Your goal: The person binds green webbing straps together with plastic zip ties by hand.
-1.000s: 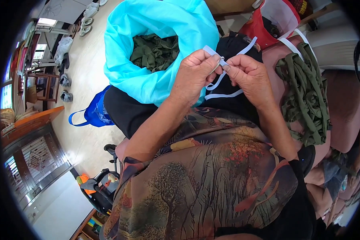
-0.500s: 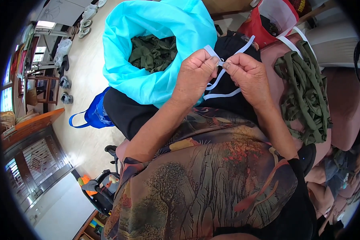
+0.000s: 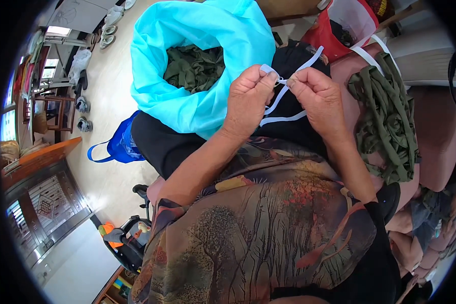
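Observation:
A narrow white strap (image 3: 285,119) lies in loops over my dark trousers, its upper part stretched between my hands. My left hand (image 3: 249,104) pinches a folded end of the strap between thumb and forefinger. Close by, my right hand (image 3: 319,104) also pinches the strap, fingers curled. In the small gap between the fingertips is a tiny ring or slider (image 3: 279,80), too small to make out fully. Beyond my left hand, a bright turquoise cloth bag (image 3: 154,109) stands with its mouth open around dark green fabric (image 3: 193,68).
Right of my legs, strips of green camouflage fabric (image 3: 385,116) lie on a pink seat (image 3: 344,76). A red bag (image 3: 321,38) with white handles stands at the far right. A blue bag (image 3: 119,144) is on the floor at left, with shoes (image 3: 83,124) beyond. Another person's legs (image 3: 405,243) show at lower right.
My hands have moved slightly apart, opening a little more gap at the ring. The right hand has shifted a touch to the right; the bags and fabric stay put.

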`<act>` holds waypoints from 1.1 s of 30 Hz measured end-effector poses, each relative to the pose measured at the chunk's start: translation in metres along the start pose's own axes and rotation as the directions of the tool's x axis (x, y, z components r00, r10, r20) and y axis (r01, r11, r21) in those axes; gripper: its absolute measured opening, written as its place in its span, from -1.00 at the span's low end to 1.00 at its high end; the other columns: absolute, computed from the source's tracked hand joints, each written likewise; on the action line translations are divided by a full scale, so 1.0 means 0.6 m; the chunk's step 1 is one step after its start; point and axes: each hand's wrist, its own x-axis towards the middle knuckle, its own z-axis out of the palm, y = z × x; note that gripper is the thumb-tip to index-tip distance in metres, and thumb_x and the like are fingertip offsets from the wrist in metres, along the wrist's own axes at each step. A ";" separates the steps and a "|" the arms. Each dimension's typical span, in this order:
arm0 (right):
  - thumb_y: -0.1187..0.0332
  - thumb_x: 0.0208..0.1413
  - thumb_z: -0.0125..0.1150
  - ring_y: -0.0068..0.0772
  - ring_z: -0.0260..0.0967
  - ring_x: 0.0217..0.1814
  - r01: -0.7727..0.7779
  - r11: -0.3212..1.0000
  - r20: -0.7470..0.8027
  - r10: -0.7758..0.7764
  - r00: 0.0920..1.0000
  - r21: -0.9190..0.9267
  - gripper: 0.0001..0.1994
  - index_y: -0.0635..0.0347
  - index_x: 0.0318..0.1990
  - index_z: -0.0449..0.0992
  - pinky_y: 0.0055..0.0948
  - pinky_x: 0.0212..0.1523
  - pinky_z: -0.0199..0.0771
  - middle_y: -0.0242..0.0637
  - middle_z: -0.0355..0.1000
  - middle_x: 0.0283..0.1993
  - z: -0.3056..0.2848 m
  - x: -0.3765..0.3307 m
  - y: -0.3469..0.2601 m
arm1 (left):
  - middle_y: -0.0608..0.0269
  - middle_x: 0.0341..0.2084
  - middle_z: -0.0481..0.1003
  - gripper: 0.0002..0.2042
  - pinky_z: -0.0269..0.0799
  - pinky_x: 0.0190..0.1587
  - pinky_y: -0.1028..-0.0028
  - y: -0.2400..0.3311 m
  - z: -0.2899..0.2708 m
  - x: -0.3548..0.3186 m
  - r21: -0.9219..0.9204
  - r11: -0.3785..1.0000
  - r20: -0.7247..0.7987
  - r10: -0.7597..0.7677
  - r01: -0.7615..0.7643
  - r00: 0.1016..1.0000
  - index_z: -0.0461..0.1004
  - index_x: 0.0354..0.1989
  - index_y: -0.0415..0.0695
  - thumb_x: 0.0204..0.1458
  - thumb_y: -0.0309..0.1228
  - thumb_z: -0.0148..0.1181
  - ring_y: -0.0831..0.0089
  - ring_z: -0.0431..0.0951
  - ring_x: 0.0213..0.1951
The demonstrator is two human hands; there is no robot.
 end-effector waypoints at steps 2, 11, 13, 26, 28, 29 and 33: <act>0.50 0.17 0.17 -0.77 0.04 -0.53 0.006 1.000 0.015 -0.006 1.000 -0.011 -0.95 0.21 -0.35 0.50 -0.72 -0.51 0.01 -0.59 0.27 -0.53 0.002 0.000 0.001 | 0.42 -0.63 0.36 -0.86 0.16 -0.48 0.65 0.003 0.001 0.000 -0.024 1.000 -0.006 -0.012 0.012 1.000 0.42 -0.41 -0.14 0.21 -0.48 0.03 0.66 0.23 -0.58; 0.52 0.17 0.14 -0.72 0.06 -0.49 0.130 0.984 0.045 -0.125 0.991 -0.124 -0.94 0.25 -0.36 0.49 -0.68 -0.46 0.06 -0.57 0.27 -0.52 0.007 -0.002 -0.011 | 0.31 -0.56 0.46 -0.87 0.20 -0.50 0.67 0.017 0.003 -0.001 -0.115 0.993 0.017 -0.026 0.028 1.000 0.44 -0.33 -0.18 0.24 -0.45 0.01 0.67 0.26 -0.58; 0.52 0.16 0.14 -0.72 0.06 -0.49 0.140 0.981 0.051 -0.134 0.990 -0.136 -0.94 0.25 -0.36 0.49 -0.69 -0.46 0.06 -0.57 0.28 -0.52 0.006 -0.003 -0.011 | 0.31 -0.56 0.46 -0.87 0.20 -0.50 0.68 0.020 0.005 -0.002 -0.104 0.994 0.012 -0.027 0.029 1.000 0.43 -0.34 -0.17 0.24 -0.45 0.01 0.67 0.26 -0.58; 0.54 0.12 0.17 -0.70 0.04 -0.51 0.181 0.970 0.038 -0.177 0.983 -0.161 -0.95 0.24 -0.38 0.50 -0.67 -0.47 0.05 -0.55 0.29 -0.53 0.006 -0.005 -0.015 | 0.42 -0.64 0.31 -0.85 0.13 -0.50 0.69 0.027 0.014 -0.007 -0.155 0.988 -0.003 -0.017 0.016 1.000 0.34 -0.41 -0.11 0.25 -0.45 -0.01 0.69 0.20 -0.58; 0.54 0.12 0.18 -0.70 0.04 -0.52 0.197 0.965 0.033 -0.194 0.980 -0.175 -0.95 0.24 -0.38 0.50 -0.66 -0.47 0.05 -0.55 0.29 -0.53 0.005 -0.005 -0.018 | 0.42 -0.64 0.30 -0.85 0.13 -0.51 0.68 0.023 0.012 -0.007 -0.144 0.990 -0.001 0.000 -0.001 1.000 0.34 -0.41 -0.12 0.25 -0.45 -0.01 0.70 0.19 -0.58; 0.54 0.12 0.18 -0.69 0.04 -0.52 0.212 0.959 0.028 -0.211 0.977 -0.190 -0.96 0.24 -0.38 0.50 -0.66 -0.47 0.05 -0.55 0.29 -0.53 0.004 -0.005 -0.018 | 0.43 -0.64 0.30 -0.85 0.12 -0.51 0.68 0.020 0.009 -0.007 -0.134 0.991 0.002 0.018 -0.018 1.000 0.35 -0.40 -0.12 0.25 -0.45 -0.01 0.70 0.19 -0.58; 0.55 0.11 0.18 -0.68 0.05 -0.52 0.252 0.940 0.015 -0.255 0.967 -0.229 -0.96 0.25 -0.37 0.51 -0.65 -0.47 0.06 -0.55 0.29 -0.54 0.002 -0.005 -0.026 | 0.44 -0.64 0.28 -0.85 0.10 -0.51 0.67 0.019 0.004 -0.007 -0.117 0.992 0.011 0.044 -0.042 0.999 0.37 -0.40 -0.13 0.25 -0.45 0.00 0.71 0.16 -0.58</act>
